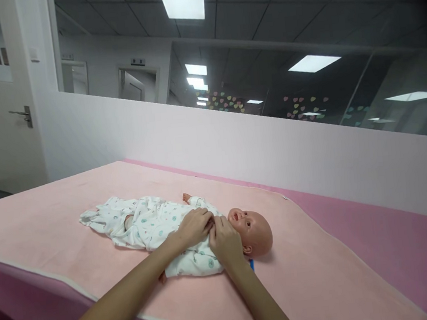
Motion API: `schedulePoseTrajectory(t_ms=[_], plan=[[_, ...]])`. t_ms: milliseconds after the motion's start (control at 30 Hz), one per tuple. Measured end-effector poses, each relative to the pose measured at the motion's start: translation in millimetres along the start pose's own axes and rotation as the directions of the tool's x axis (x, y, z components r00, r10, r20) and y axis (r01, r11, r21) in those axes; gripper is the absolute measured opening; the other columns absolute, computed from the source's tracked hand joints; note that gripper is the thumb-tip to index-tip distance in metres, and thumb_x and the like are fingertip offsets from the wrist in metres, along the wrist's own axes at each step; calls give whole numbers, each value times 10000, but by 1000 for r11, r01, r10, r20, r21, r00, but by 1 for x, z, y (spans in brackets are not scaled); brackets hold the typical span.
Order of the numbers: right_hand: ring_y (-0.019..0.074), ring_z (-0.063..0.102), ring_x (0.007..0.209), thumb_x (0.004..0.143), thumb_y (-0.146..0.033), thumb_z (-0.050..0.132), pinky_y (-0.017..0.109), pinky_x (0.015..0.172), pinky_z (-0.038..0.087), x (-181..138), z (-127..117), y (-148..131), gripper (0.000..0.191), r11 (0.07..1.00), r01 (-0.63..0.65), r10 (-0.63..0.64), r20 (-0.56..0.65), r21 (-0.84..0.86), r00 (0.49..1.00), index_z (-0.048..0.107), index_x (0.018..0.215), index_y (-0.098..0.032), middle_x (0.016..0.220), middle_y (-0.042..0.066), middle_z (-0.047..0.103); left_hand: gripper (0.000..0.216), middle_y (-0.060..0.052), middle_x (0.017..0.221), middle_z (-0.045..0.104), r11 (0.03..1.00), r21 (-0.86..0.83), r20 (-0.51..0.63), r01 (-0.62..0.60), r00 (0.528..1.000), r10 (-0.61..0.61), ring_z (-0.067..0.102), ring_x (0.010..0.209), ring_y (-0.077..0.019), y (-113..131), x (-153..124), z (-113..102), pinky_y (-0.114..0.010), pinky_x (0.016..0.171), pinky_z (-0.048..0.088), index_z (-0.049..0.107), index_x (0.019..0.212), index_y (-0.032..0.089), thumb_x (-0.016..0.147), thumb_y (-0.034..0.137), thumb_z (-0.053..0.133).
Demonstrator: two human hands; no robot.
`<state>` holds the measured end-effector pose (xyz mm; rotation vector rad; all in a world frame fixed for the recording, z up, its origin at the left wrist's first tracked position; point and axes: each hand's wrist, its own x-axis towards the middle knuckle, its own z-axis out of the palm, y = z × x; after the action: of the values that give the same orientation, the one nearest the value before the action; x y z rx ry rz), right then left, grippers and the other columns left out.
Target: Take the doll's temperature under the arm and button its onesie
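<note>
A baby doll (256, 229) lies on its back, head to the right, wearing a white onesie (147, 219) with a small green print. At the upper chest, near the neckline, my left hand (196, 227) and my right hand (225, 237) meet with fingertips almost touching. The fingers of both are bent and pinched on the onesie's front; the exact bit of cloth or fastener between them is hidden. One doll hand (187, 197) sticks out of the far sleeve, and the other doll hand (163, 277) out of the near one. The legs of the onesie lie loose at the left.
A peach-pink mat (304, 282) covers the table, its near edge running below my forearms. Beside the doll's neck a small blue thing (252, 265) shows. Behind stands a white wall (234, 143) with a large window above; a door (5, 114) is at the far left.
</note>
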<state>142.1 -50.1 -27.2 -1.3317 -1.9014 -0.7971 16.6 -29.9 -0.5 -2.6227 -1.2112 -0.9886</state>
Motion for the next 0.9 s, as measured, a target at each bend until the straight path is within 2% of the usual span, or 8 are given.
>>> schedulePoseTrajectory(t_ms=[100, 200, 300, 467, 633, 900], plan=[[137, 465, 636, 743, -116, 411, 234, 518, 268, -1, -6, -4, 103, 999, -43, 42, 25, 9, 999, 491, 779, -171, 687, 19, 511, 156, -32, 792, 597, 985, -165, -11, 57, 998, -59, 522, 753, -167, -3, -2, -1, -267, 654, 377, 556, 791, 174, 816, 240, 417], [144, 468, 642, 731, -121, 425, 236, 512, 259, 1, -9, -7, 96, 998, -65, 65, 41, 19, 997, 491, 771, -178, 668, 17, 512, 155, -12, 800, 625, 928, -353, 23, 123, 992, -123, 544, 764, -164, -9, -2, 1, -259, 665, 396, 579, 802, 185, 793, 259, 443], [151, 472, 665, 720, -118, 431, 237, 521, 265, 1, -11, -8, 141, 998, -63, 62, 38, 25, 997, 508, 825, -174, 683, 26, 527, 175, -13, 806, 649, 831, -528, 60, 176, 984, -170, 572, 752, -161, -14, 1, 3, -252, 664, 418, 604, 805, 176, 778, 273, 461], [173, 475, 724, 658, -78, 427, 257, 591, 327, 1, -15, -9, 350, 996, -24, 23, 21, 80, 1000, 519, 987, -158, 749, 44, 543, 206, -50, 806, 673, 642, -741, 77, 195, 975, -207, 606, 764, -174, -17, 4, 3, -256, 680, 450, 637, 836, 138, 758, 277, 507], [178, 471, 729, 603, -51, 401, 278, 629, 369, 1, -19, -14, 415, 977, -57, 49, 43, 208, 998, 524, 985, -160, 755, 38, 520, 211, -73, 800, 688, 556, -807, 73, 198, 968, -239, 621, 768, -187, -18, 5, 4, -274, 706, 469, 663, 850, 111, 725, 239, 550], [181, 471, 851, 611, -27, 358, 299, 716, 418, 1, -20, -19, 388, 860, -149, 165, 10, 489, 986, 518, 931, -177, 910, 55, 492, 262, -60, 853, 692, 599, -782, 69, 172, 979, -191, 615, 806, -178, -16, 4, 1, -262, 728, 467, 671, 927, 137, 692, 188, 566]])
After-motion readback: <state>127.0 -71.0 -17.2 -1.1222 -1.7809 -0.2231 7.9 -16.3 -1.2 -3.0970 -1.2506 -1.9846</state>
